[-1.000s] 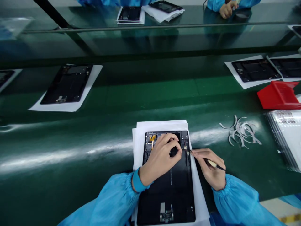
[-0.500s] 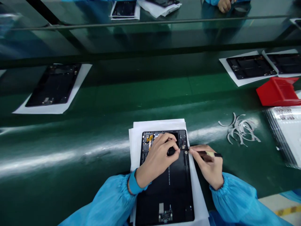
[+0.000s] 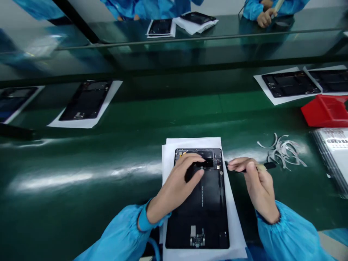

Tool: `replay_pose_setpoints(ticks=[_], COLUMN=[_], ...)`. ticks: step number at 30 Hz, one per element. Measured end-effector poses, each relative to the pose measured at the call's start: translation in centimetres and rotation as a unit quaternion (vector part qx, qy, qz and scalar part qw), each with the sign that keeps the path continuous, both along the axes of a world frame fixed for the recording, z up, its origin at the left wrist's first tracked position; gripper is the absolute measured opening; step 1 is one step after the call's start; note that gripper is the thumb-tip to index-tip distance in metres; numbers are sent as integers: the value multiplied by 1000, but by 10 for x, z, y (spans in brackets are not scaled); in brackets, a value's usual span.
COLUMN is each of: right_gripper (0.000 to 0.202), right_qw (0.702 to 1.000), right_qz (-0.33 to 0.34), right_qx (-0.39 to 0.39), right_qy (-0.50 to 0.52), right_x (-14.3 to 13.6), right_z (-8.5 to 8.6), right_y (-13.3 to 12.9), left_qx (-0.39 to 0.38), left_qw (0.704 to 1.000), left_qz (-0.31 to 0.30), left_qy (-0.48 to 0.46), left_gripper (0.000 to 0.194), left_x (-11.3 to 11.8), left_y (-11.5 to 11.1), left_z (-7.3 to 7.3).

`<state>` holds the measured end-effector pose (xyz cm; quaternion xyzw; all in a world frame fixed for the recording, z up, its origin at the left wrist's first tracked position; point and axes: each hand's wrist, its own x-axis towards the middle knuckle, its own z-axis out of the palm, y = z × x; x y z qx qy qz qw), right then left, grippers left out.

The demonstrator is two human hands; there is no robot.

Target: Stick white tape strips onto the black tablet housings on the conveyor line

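A black tablet housing [image 3: 212,203], its inner boards showing, lies on white paper sheets [image 3: 236,232] in front of me. My left hand [image 3: 182,181] is over its upper left part, thumb and fingers spread with a gap between them. Nothing can be seen in that gap. Whether the palm rests on the housing I cannot tell. Off the housing's right edge, my right hand [image 3: 257,181] grips a slim black tool [image 3: 269,165] with a pale yellow band. The tool's front end is partly hidden by my fingers.
Curled white strips [image 3: 284,152] lie right of my right hand. Beyond them are a red bin [image 3: 326,112] and a stack of clear-edged trays [image 3: 334,152]. More tablet housings [image 3: 87,99] on paper line the bench's far side. A co-worker's hand [image 3: 265,18] shows across the partition.
My right hand has drawn back to the right with the tool, away from the housing's edge. The left thumb and fingers have spread from a pinch. The view has shifted.
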<state>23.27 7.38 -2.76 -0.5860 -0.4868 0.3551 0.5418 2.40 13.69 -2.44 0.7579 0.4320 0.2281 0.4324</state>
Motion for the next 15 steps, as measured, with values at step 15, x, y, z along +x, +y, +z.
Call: replay_pose_setpoints(ticks=[15], right_gripper=[6], right_qw=[908], right_qz=[201], right_qx=[-49], right_qy=[-365], right_x=[-40], right_z=[12], right_y=[12], left_qx=[-278], left_qw=[954], left_qz=[54], left_qy=[-103], left_gripper=[31], left_x=[-23], left_y=[-89], left_z=[0])
